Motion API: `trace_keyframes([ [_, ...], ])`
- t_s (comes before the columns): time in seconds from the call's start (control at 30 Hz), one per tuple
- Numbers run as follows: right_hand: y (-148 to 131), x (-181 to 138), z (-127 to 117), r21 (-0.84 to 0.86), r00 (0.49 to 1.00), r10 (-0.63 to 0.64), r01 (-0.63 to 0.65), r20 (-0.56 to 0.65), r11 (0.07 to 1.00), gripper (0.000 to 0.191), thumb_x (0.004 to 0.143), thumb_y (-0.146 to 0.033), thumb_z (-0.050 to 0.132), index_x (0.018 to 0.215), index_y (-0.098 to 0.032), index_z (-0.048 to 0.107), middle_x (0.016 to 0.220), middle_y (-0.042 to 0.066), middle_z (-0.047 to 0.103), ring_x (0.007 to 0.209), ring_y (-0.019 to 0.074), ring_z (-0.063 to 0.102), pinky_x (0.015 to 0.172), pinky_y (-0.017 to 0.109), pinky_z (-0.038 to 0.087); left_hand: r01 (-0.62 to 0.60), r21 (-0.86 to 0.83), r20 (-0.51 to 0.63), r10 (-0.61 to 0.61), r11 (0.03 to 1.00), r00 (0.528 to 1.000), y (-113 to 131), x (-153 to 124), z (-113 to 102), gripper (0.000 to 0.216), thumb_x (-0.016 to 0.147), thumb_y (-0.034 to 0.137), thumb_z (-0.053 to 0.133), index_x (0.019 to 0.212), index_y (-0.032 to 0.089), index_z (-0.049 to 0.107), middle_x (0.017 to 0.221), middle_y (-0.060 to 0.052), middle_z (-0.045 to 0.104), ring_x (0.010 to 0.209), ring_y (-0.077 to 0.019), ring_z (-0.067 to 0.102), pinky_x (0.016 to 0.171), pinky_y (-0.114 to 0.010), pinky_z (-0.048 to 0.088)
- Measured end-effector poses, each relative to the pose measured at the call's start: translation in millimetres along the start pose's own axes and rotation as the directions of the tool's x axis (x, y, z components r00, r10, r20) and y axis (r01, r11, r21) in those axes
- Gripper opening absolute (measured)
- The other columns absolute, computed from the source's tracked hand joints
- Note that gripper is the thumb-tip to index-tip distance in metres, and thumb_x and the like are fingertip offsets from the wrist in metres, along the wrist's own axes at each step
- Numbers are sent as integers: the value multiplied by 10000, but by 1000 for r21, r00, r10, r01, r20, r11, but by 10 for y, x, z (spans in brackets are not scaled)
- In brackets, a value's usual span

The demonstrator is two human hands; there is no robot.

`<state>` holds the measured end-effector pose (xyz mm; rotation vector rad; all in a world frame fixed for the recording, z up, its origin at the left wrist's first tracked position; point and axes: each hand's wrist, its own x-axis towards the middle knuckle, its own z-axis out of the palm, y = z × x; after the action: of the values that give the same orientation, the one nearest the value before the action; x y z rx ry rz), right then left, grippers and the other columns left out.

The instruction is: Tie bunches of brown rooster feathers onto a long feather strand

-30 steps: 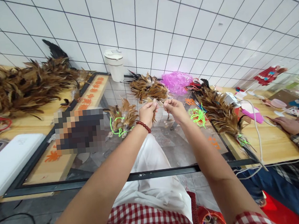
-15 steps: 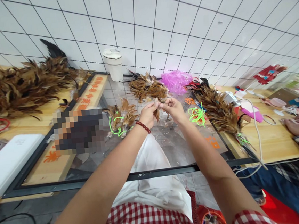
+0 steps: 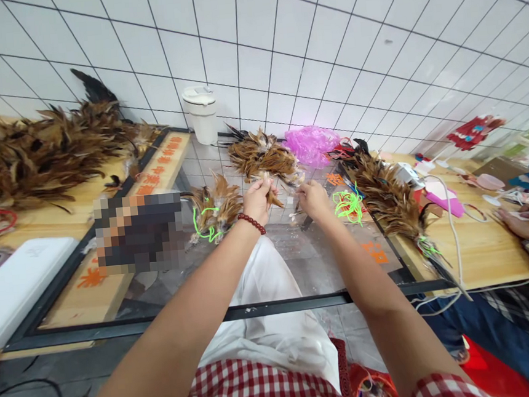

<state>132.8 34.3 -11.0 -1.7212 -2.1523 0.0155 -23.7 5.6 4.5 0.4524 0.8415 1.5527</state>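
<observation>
While your left hand grips a small feather bundle, your right hand pinches shut beside it, contents unclear.

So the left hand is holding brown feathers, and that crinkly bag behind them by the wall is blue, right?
Not quite. The left hand does hold brown feathers, but the crinkly bag by the wall is pink, not blue. The head view shows it.
</observation>
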Motion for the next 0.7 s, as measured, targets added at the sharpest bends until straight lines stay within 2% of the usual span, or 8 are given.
trace_keyframes([
  [0.1, -17, 8, -69, 20, 998, -44, 45, -40, 999, 246, 889, -203, 440, 968, -178, 672, 980, 126, 641, 909, 253, 582, 799, 364, 430, -39, 45, 6, 39, 998, 999, -25, 21, -10, 166, 715, 234, 730, 696, 136, 598, 565, 24, 561, 548, -72, 559, 596, -202, 464],
  [0.17, -46, 8, -135, 66, 988, -146, 149, -53, 987, 250, 901, -202, 423, 992, -173, 655, 976, 121, 653, 893, 247, 589, 799, 360, 427, -112, 108, 12, 111, 988, 994, -49, 46, -21, 156, 709, 242, 726, 674, 134, 619, 591, 12, 594, 567, -73, 560, 614, -206, 461],
  [0.27, -107, -1, -223, 212, 938, -341, 346, -61, 914, 228, 897, -207, 443, 927, -180, 667, 939, 99, 668, 884, 220, 599, 815, 331, 431, -245, 245, 43, 242, 938, 969, -84, 79, -40, 124, 690, 242, 727, 646, 142, 667, 674, -12, 664, 650, -87, 586, 658, -202, 455],
  [0.33, -150, -10, -254, 343, 910, -405, 411, -91, 845, 213, 887, -204, 459, 900, -185, 671, 933, 85, 681, 903, 202, 607, 839, 312, 436, -286, 320, 69, 279, 903, 958, -103, 92, -53, 110, 680, 242, 728, 635, 151, 685, 680, -17, 678, 681, -101, 595, 666, -199, 453],
  [0.4, -189, -18, -261, 450, 911, -388, 408, -141, 795, 206, 875, -202, 471, 938, -189, 667, 942, 72, 694, 918, 189, 618, 859, 304, 443, -290, 365, 92, 275, 885, 957, -121, 97, -66, 132, 680, 261, 727, 617, 154, 684, 642, -14, 665, 650, -101, 581, 642, -197, 450],
  [0.5, -227, -30, -250, 537, 945, -267, 326, -187, 778, 250, 852, -214, 500, 1063, -193, 633, 952, 61, 703, 903, 183, 637, 863, 314, 461, -278, 397, 138, 243, 875, 960, -146, 91, -79, 195, 684, 311, 727, 593, 149, 668, 589, -9, 636, 571, -87, 532, 576, -190, 432],
  [0.6, -240, -38, -247, 563, 965, -166, 254, -203, 787, 304, 835, -227, 525, 1129, -198, 595, 928, 50, 706, 871, 181, 644, 873, 332, 471, -254, 412, 202, 184, 875, 962, -161, 66, -78, 254, 694, 362, 721, 581, 143, 659, 567, -18, 623, 512, -81, 498, 503, -191, 398],
  [0.7, -240, -47, -253, 564, 961, -133, 252, -244, 786, 303, 827, -232, 532, 1120, -191, 595, 910, 47, 708, 855, 178, 644, 882, 331, 469, -202, 424, 223, 114, 883, 968, -158, 28, -60, 279, 695, 380, 725, 576, 136, 659, 552, -32, 615, 461, -82, 477, 453, -207, 361],
])
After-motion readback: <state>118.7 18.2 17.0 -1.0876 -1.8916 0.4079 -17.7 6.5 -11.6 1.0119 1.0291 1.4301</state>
